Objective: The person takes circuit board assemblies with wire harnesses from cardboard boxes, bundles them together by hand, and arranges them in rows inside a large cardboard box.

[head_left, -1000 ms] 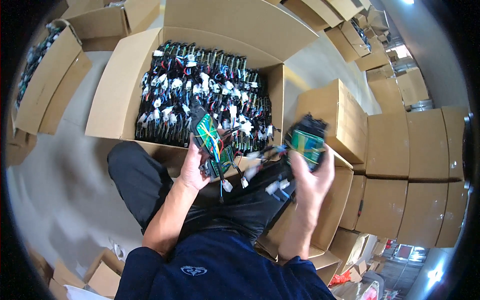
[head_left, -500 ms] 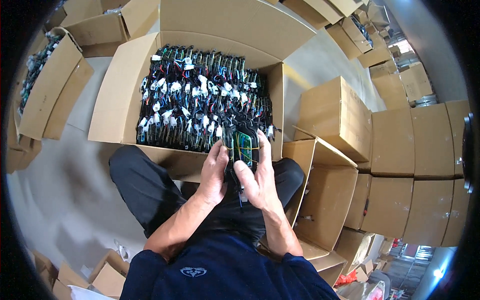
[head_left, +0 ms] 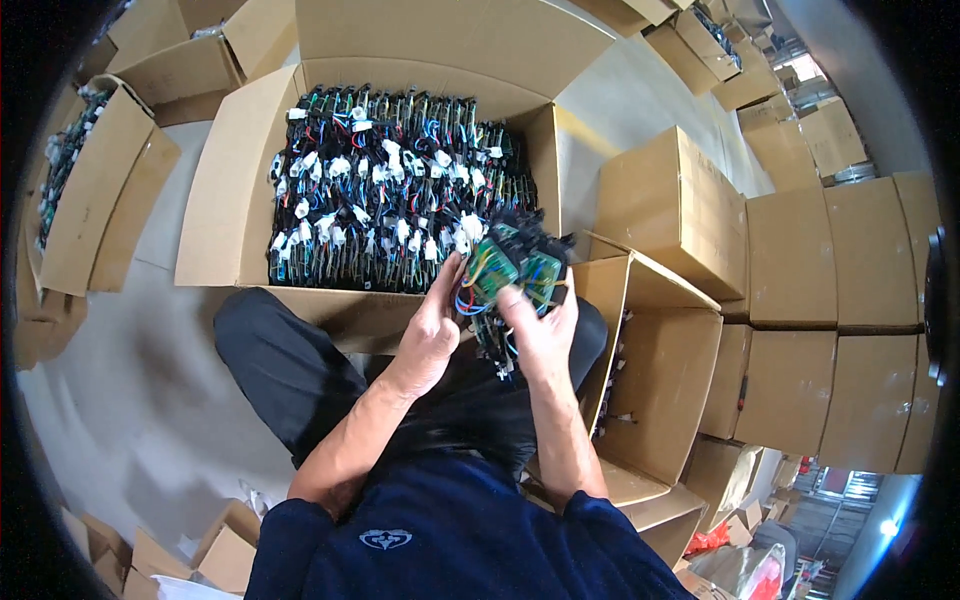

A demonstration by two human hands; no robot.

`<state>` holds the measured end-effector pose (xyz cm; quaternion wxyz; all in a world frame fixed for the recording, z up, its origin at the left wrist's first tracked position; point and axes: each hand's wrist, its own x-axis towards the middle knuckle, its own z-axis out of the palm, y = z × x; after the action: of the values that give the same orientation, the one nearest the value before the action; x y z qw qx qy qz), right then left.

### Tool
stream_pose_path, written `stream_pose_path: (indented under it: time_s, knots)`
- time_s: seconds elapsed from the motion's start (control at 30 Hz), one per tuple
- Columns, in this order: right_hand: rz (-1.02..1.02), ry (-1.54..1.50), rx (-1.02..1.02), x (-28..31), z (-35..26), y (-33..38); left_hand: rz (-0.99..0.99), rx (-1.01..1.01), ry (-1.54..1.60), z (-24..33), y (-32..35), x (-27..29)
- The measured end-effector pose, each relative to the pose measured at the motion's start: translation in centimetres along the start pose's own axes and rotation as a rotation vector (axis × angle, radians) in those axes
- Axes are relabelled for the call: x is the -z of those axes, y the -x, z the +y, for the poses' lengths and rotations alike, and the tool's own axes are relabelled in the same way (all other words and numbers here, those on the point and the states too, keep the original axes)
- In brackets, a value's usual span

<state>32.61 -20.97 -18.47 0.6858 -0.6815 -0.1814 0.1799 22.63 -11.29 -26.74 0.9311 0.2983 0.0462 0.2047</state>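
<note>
Between my two hands, over my lap, is a small bundle of green circuit boards point(head_left: 493, 272) in black housings, with coloured wires and plugs dangling below. My left hand point(head_left: 430, 335) closes on its left side, fingertips by a loop of red, blue and yellow wires. Around its right side wraps my right hand point(head_left: 545, 335), thumb pressed across the board faces. Just beyond stands an open cardboard box point(head_left: 225, 180), packed with rows of similar boards point(head_left: 370, 200) standing on edge, white connectors on top. The bundle's underside is hidden.
At my right stands an open carton point(head_left: 655, 390) with a few small items inside, beside a closed carton point(head_left: 675, 215). Stacked cartons point(head_left: 790, 270) rise farther right. Another open box point(head_left: 105, 190) of parts is at the left. My bent knees point(head_left: 280, 340) flank the lap.
The bundle has turned and fanned apart, showing two green board faces and loose coloured wires. Both hands have shifted slightly right, and the view has moved a little.
</note>
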Motion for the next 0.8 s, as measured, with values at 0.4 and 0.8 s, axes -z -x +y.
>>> stream_pose_path:
  time_s: [0.4, 0.8]
  knots:
    - [0.202, -0.747, -0.413, 4.3, 2.1, -3.3, -0.438, -0.349, -1.059, 1.7, 0.5, -2.6]
    - [0.155, -0.945, -0.431, 3.3, 3.8, -2.6, -0.269, -0.704, -1.851, 3.8, 1.0, -3.1]
